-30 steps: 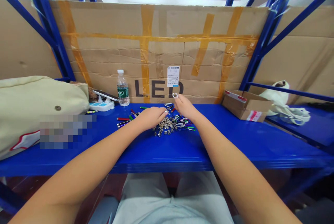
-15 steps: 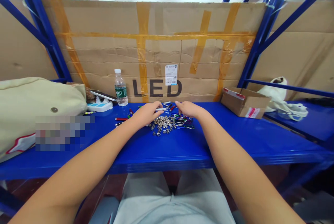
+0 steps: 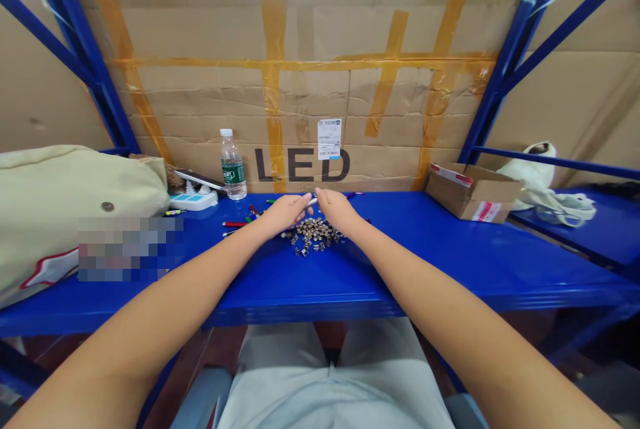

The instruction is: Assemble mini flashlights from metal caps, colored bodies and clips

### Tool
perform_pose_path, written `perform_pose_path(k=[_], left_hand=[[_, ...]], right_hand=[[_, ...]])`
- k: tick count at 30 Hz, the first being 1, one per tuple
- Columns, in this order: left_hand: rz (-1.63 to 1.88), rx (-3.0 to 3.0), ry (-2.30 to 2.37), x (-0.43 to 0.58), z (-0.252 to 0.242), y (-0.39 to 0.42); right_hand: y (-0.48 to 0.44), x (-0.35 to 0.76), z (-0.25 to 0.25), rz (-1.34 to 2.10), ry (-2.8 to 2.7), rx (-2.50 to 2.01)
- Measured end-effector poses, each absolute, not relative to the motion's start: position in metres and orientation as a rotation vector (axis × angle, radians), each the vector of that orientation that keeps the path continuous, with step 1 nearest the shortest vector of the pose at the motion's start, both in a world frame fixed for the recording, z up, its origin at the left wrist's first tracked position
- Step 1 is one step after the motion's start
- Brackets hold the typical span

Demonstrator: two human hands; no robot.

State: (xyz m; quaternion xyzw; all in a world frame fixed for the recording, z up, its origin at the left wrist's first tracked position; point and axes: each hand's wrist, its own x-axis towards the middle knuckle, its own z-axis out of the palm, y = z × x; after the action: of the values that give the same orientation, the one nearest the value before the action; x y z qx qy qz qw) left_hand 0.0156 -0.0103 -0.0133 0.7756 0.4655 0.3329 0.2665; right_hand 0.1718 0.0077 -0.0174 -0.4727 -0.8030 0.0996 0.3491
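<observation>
Since the earlier frame, both hands drawn inward and closer together: right grip (image 3: pixel 336 210) no longer raised above the parts but curled low, just beside left grip (image 3: pixel 285 211), fingertips nearly meeting. Left grip loosely curved, fingers reaching forward; right grip gently bunched, neither spread flat nor clearly clenched. Between the two, a slim white-and-silver stick (image 3: pixel 313 201), touching or just beside the left fingers; any pinch on it impossible to make out at this size. Directly below both grips, a loose heap of small silver metal fittings (image 3: pixel 311 237), their exact kind too small to tell, lying on a blue steel shelf (image 3: pixel 450 262). Left of the heap, scattered slim red and silver sticks (image 3: pixel 235 223). Farther left, a clear plastic water bottle (image 3: pixel 233 165), a white power strip (image 3: pixel 193 200), a black phone (image 3: pixel 199 179) and a cream canvas bag (image 3: pixel 75 182). Farther right, a small open cardboard box (image 3: pixel 473 192) and a white cloth bag (image 3: pixel 545 182). Behind everything, a brown cardboard sheet (image 3: pixel 300 29) patched with orange tape. Step in hand, by the look of it: fingertip work on the small parts. Next move, as a judgement: a firm, narrow pinch on the slim stick, clear of the heap.
</observation>
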Motion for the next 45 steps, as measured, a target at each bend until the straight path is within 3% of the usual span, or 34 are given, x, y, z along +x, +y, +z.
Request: perform_pose_path(k=[3,11,23,28,34,37,45], left_hand=[[0.835,1.802,1.132,0.014,-0.012,-0.009],[0.828,2.010,1.148,0.011,-0.016,-0.004],[0.635,1.644,0.941,0.002,-0.010,-0.005],[0.706,2.142,1.173,0.002,-0.015,0.001],[0.331,2.912,1.278,-0.006,-0.016,0.007],[0.235,3.005,1.347,-0.008,-0.016,0.006],[0.369,2.977,1.336,-0.022,-0.012,0.018]], right_hand=[[0.006,0.171,-0.016,0.073,-2.137,-1.148],[0.011,0.172,-0.021,0.202,-2.184,-1.242],[0.008,0.170,-0.019,-0.064,-2.137,-1.116],[0.014,0.174,-0.021,0.046,-2.260,-1.196],[0.019,0.184,-0.025,0.036,-2.570,-1.416],[0.018,0.186,-0.024,0.031,-2.591,-1.450],[0.008,0.185,-0.017,-0.056,-2.567,-1.363]])
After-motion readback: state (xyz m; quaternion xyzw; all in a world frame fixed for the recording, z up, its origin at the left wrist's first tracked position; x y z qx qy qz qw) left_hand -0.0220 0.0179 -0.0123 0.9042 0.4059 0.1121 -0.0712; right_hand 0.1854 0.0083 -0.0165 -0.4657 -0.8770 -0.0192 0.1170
